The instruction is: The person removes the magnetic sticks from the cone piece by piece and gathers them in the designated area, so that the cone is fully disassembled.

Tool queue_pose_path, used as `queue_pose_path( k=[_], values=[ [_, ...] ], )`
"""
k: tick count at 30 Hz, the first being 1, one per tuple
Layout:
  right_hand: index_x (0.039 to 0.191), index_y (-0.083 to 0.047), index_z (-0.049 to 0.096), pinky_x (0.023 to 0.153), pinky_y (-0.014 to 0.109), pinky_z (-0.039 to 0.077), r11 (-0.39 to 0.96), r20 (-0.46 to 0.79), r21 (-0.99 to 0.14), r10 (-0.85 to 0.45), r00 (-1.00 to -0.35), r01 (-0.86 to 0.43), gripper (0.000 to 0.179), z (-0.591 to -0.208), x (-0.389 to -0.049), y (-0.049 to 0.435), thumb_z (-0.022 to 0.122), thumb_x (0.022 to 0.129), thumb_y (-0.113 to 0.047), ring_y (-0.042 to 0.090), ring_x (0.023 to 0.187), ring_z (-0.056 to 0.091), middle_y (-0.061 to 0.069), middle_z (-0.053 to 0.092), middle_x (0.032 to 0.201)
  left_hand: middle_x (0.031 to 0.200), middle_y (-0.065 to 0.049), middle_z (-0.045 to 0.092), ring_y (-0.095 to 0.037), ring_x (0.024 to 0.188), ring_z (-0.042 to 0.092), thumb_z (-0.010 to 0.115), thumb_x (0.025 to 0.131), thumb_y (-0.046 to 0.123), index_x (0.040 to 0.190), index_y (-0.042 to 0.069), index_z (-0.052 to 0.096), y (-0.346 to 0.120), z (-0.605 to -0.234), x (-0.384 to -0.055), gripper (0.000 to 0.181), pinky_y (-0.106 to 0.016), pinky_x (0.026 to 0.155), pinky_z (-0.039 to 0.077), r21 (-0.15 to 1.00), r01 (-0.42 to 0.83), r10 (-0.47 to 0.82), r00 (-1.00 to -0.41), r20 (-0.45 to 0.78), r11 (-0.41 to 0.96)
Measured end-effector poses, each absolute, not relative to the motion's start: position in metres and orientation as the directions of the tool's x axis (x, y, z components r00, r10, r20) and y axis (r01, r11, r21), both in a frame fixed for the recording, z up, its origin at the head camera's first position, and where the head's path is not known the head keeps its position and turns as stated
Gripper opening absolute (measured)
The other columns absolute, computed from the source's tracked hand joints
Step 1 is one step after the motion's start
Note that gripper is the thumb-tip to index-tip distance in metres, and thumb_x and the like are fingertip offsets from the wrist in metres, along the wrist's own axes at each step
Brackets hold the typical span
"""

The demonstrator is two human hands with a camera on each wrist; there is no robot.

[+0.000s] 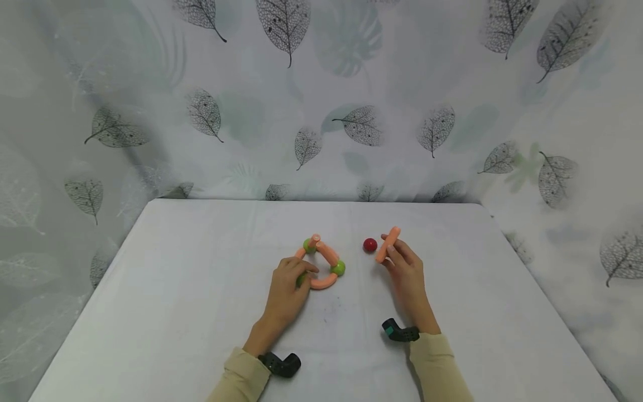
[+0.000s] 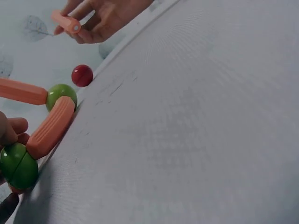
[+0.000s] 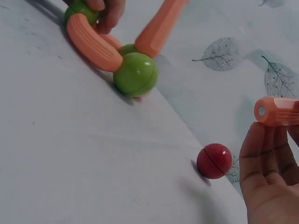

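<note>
Right hand (image 1: 406,274): an orange rod (image 1: 388,244) is pinched between the thumb and the fingertips, right of the centre of the head view; the rod is held at a slant, its upper end pointing to the upper right.
Rod against fingers: in the right wrist view the rod is seen at the right edge, lying across the tips of the raised fingers; a round, silvery disc is shown on its end face.
Left hand (image 1: 289,283): the left green ball (image 2: 19,165) is gripped by curled fingers, near the middle of the head view; in the left wrist view the ball is seen at the lower left, with fingertips placed against its far side.
Curved rod (image 1: 323,282): one end is set against the gripped ball, and the other touches the right green ball (image 1: 339,268).
Straight rod (image 3: 161,28): it is joined at its lower end to the right green ball and is raised at a tilt, toward the top of the right wrist view.
Far green ball (image 1: 308,246): it is placed above the left hand in the head view, partly hidden by orange pieces.
Red ball (image 1: 370,245): it is left just beside the pinched rod, untouched by the fingers.
Markings: a teal patch is borne by the right wrist strap (image 1: 401,330); whether the faint dark marks on the white table (image 1: 176,312) are writing cannot be told.
</note>
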State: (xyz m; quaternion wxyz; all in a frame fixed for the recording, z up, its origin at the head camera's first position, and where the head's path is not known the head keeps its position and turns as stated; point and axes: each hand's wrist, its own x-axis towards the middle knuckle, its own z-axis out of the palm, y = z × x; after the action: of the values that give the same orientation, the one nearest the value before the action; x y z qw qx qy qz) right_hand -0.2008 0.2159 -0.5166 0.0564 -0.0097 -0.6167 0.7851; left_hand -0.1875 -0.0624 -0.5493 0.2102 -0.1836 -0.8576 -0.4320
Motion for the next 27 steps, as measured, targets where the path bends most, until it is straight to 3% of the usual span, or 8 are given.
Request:
queue_pose_path(
  k=[4, 9, 12, 18, 27],
  values=[
    [0.151, -0.001, 0.05, 0.097, 0.021, 0.054, -0.278, 0.005, -0.959, 0.154, -0.988, -0.048, 0.049, -0.519, -0.2, 0.224, 0.06, 0.107, -0.019, 0.009, 0.111, 0.056, 0.0, 0.056, 0.148, 0.097, 0.003, 0.073, -0.027, 0.11, 0.062, 0.064, 0.086, -0.005, 0.097, 0.017, 0.076, -0.064, -0.548, -0.187, 0.027, -0.05, 0.096, 0.049, 0.691, 0.488, 0.139, -0.857, 0.497, 0.534],
    [0.152, -0.005, 0.048, 0.092, 0.02, 0.057, -0.253, 0.003, -0.966, 0.202, -0.979, -0.055, 0.051, -0.524, -0.2, 0.229, 0.064, 0.104, -0.012, 0.006, 0.101, 0.062, -0.002, 0.061, 0.123, 0.101, 0.004, 0.074, -0.023, 0.112, 0.061, 0.063, 0.088, -0.007, 0.098, 0.017, 0.076, -0.065, -0.547, -0.187, 0.029, -0.048, 0.102, 0.048, 0.724, 0.475, 0.143, -0.87, 0.473, 0.5],
    [0.15, -0.006, 0.05, 0.087, 0.017, 0.057, -0.1, 0.033, -0.993, 0.216, -0.976, -0.056, 0.05, -0.527, -0.201, 0.23, 0.067, 0.103, -0.015, 0.003, 0.097, 0.064, -0.004, 0.062, 0.115, 0.103, 0.005, 0.074, -0.022, 0.114, 0.06, 0.062, 0.088, -0.007, 0.098, 0.017, 0.076, -0.066, -0.546, -0.187, 0.029, -0.048, 0.103, 0.048, 0.733, 0.47, 0.143, -0.874, 0.464, 0.492],
    [0.147, -0.011, 0.057, 0.08, 0.009, 0.052, 0.289, 0.087, -0.957, 0.267, -0.96, -0.006, 0.047, -0.531, -0.199, 0.231, 0.066, 0.104, -0.026, 0.003, 0.101, 0.061, 0.005, 0.062, 0.126, 0.101, 0.006, 0.073, -0.022, 0.112, 0.06, 0.061, 0.088, -0.008, 0.097, 0.017, 0.076, -0.066, -0.546, -0.186, 0.03, -0.048, 0.101, 0.048, 0.728, 0.476, 0.149, -0.871, 0.469, 0.493],
    [0.141, -0.012, 0.064, 0.077, 0.004, 0.046, 0.47, 0.156, -0.882, 0.334, -0.93, 0.021, 0.04, -0.533, -0.2, 0.226, 0.067, 0.101, -0.016, 0.012, 0.1, 0.062, 0.011, 0.069, 0.124, 0.095, 0.001, 0.075, -0.029, 0.111, 0.064, 0.053, 0.086, -0.016, 0.094, 0.014, 0.075, -0.064, -0.547, -0.188, 0.039, -0.051, 0.096, 0.048, 0.677, 0.535, 0.137, -0.824, 0.549, 0.505]
  ],
)
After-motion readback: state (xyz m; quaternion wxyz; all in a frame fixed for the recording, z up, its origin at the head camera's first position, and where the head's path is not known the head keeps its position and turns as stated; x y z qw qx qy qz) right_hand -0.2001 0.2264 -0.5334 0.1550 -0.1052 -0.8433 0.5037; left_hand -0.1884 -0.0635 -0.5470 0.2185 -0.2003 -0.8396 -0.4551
